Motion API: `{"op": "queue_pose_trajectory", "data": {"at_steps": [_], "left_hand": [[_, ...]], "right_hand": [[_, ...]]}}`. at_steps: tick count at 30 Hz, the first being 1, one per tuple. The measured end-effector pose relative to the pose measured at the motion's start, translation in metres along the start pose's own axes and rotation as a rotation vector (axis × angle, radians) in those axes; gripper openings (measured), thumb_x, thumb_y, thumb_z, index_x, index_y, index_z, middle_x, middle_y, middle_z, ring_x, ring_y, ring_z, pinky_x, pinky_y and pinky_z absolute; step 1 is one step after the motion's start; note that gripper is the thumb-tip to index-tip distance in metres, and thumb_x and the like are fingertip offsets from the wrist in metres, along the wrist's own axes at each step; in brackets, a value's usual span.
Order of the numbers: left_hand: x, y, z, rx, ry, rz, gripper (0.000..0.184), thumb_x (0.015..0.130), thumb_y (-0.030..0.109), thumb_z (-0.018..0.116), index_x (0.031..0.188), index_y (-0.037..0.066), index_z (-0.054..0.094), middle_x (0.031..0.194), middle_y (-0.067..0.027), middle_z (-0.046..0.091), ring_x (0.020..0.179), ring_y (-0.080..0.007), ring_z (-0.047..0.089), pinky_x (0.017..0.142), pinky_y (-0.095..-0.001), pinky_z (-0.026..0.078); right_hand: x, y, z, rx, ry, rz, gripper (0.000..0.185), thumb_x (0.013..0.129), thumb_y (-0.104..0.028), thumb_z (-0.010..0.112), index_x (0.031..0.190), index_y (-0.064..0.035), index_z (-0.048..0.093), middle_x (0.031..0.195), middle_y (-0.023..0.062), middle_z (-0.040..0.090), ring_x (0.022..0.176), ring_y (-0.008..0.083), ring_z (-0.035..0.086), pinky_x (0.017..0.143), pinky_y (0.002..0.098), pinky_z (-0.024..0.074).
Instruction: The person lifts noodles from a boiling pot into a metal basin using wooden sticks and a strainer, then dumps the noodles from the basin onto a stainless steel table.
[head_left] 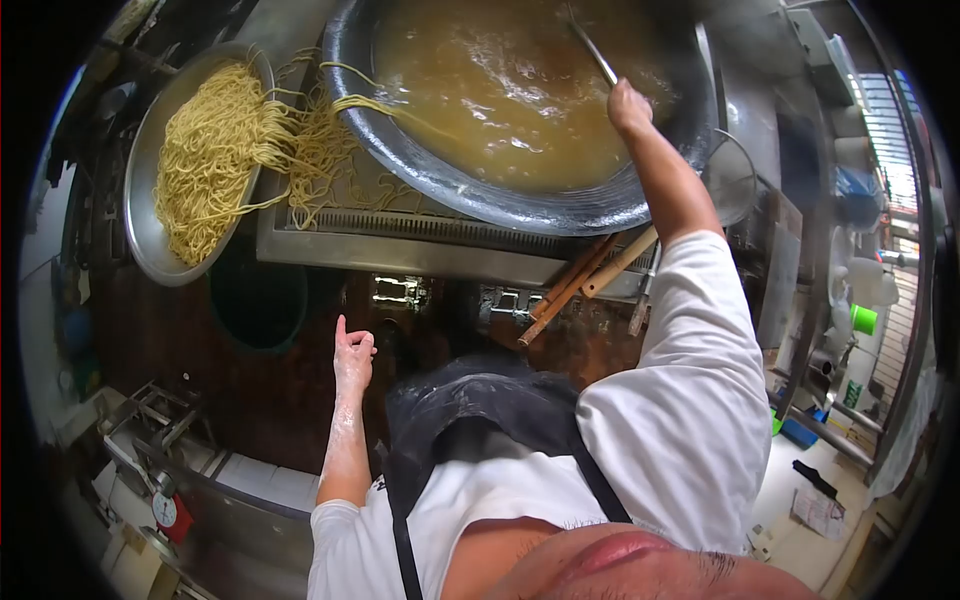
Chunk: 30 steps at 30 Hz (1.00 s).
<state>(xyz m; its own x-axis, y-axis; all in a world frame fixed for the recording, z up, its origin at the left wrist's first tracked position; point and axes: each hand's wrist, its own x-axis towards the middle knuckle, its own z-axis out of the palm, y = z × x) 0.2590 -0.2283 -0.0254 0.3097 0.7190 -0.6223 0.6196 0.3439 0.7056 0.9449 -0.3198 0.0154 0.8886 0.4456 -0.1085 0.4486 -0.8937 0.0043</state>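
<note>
My right hand point(630, 107) is closed round the metal handle point(594, 52) of a utensil whose far end is out of sight. Below that hand bubbles a large wok point(410, 165) of cloudy yellow-brown liquid point(500, 110). My left hand point(354, 350) hangs over the floor, dusted white, index finger stretched out, the others curled, holding nothing. At the upper left, a steel bowl point(140, 200) is heaped with yellow noodles point(205, 155). Loose noodles point(320, 155) trail from it across the stove top, and some strands lie over the wok's rim into the liquid.
Wooden handles point(570, 285) stick out from the stove's front edge point(420, 255). A round strainer point(730, 178) sits right of the wok. Beneath the bowl is a dark green bin point(257, 300). A red scale point(172, 515) stands at the lower left, shelving point(825, 370) at the right.
</note>
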Motion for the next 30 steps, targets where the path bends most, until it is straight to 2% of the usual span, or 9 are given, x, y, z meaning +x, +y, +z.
{"op": "queue_pose_trajectory", "data": {"at_steps": [5, 10, 11, 12, 14, 17, 21, 25, 30], "left_hand": [[-0.015, 0.002, 0.001, 0.004, -0.003, 0.039, 0.081, 0.091, 0.013, 0.065, 0.156, 0.002, 0.018, 0.094, -0.0054, 0.066, 0.071, -0.0118, 0.063, 0.062, -0.0257, 0.052], [-0.029, 0.009, -0.011, -0.067, -0.043, 0.065, 0.081, 0.09, 0.01, 0.065, 0.155, 0.0, 0.018, 0.093, -0.0065, 0.065, 0.073, -0.0129, 0.063, 0.07, -0.027, 0.053], [-0.027, 0.005, -0.015, -0.064, -0.053, 0.07, 0.081, 0.09, 0.01, 0.065, 0.155, 0.0, 0.018, 0.092, -0.0064, 0.065, 0.073, -0.0129, 0.063, 0.07, -0.0269, 0.053], [-0.029, 0.004, -0.019, -0.063, -0.053, 0.108, 0.081, 0.089, 0.011, 0.065, 0.155, 0.0, 0.019, 0.091, -0.0065, 0.066, 0.072, -0.0126, 0.062, 0.07, -0.0272, 0.053], [-0.028, -0.001, -0.028, -0.02, -0.067, 0.139, 0.081, 0.09, 0.011, 0.065, 0.155, 0.0, 0.019, 0.091, -0.0065, 0.066, 0.072, -0.0123, 0.063, 0.07, -0.0275, 0.053], [-0.015, -0.017, -0.044, -0.007, -0.115, 0.206, 0.082, 0.091, 0.012, 0.065, 0.156, 0.003, 0.017, 0.096, -0.0065, 0.065, 0.071, -0.0111, 0.062, 0.062, -0.0247, 0.051], [-0.02, -0.022, -0.068, -0.016, -0.184, 0.26, 0.08, 0.091, 0.013, 0.065, 0.156, 0.003, 0.018, 0.095, -0.0061, 0.065, 0.07, -0.0103, 0.062, 0.061, -0.0237, 0.05], [-0.023, -0.042, -0.102, -0.025, -0.19, 0.318, 0.079, 0.091, 0.013, 0.065, 0.155, 0.002, 0.02, 0.095, -0.0057, 0.065, 0.07, -0.0099, 0.062, 0.06, -0.0236, 0.05], [-0.036, -0.086, -0.146, -0.032, -0.172, 0.298, 0.079, 0.091, 0.012, 0.065, 0.155, 0.002, 0.02, 0.093, -0.0056, 0.065, 0.068, -0.0098, 0.062, 0.059, -0.0234, 0.05]], "right_hand": [[0.031, -0.025, -0.045, 0.01, -0.006, -0.08, 0.034, 0.096, -0.018, 0.043, 0.123, -0.0018, 0.057, 0.116, 0.0244, 0.067, 0.111, 0.0395, 0.065, 0.094, 0.0502, 0.0515], [-0.053, -0.01, -0.075, 0.082, -0.002, -0.152, 0.035, 0.086, -0.011, 0.053, 0.12, -0.0009, 0.055, 0.116, 0.0286, 0.064, 0.111, 0.0429, 0.062, 0.094, 0.0527, 0.0483], [-0.076, -0.007, -0.076, 0.186, -0.03, -0.124, 0.036, 0.085, -0.009, 0.052, 0.119, -0.0008, 0.055, 0.111, 0.0276, 0.066, 0.102, 0.0409, 0.066, 0.085, 0.0496, 0.0526], [-0.125, -0.023, -0.108, 0.359, -0.107, 0.004, 0.034, 0.084, -0.009, 0.055, 0.117, -0.0006, 0.056, 0.095, 0.0238, 0.068, 0.079, 0.0336, 0.07, 0.065, 0.0433, 0.0545], [-0.164, -0.014, -0.099, 0.612, -0.176, 0.035, 0.023, 0.086, -0.009, 0.061, 0.107, -0.0024, 0.056, 0.078, 0.0132, 0.063, 0.057, 0.0217, 0.061, 0.049, 0.0356, 0.0487], [-0.229, -0.02, -0.055, 1.414, -0.219, 0.043, 0.017, 0.092, -0.016, 0.065, 0.091, -0.0076, 0.05, 0.066, 0.0016, 0.052, 0.05, 0.0125, 0.05, 0.043, 0.0301, 0.0427], [-0.296, -0.059, -0.025, 1.191, -0.082, 0.189, 0.02, 0.097, -0.024, 0.062, 0.088, -0.009, 0.052, 0.06, -0.0012, 0.049, 0.045, 0.0108, 0.049, 0.039, 0.0286, 0.0412], [-0.325, -0.079, -0.013, 1.404, -0.098, 0.257, 0.027, 0.098, -0.028, 0.059, 0.083, -0.0062, 0.052, 0.06, 0.0003, 0.05, 0.046, 0.0126, 0.051, 0.04, 0.0322, 0.0423], [-0.36, -0.069, 0.008, 1.279, 0.036, 0.314, 0.037, 0.093, -0.032, 0.063, 0.083, 0.0029, 0.058, 0.064, 0.0081, 0.06, 0.051, 0.0176, 0.061, 0.045, 0.0334, 0.0476]]}}
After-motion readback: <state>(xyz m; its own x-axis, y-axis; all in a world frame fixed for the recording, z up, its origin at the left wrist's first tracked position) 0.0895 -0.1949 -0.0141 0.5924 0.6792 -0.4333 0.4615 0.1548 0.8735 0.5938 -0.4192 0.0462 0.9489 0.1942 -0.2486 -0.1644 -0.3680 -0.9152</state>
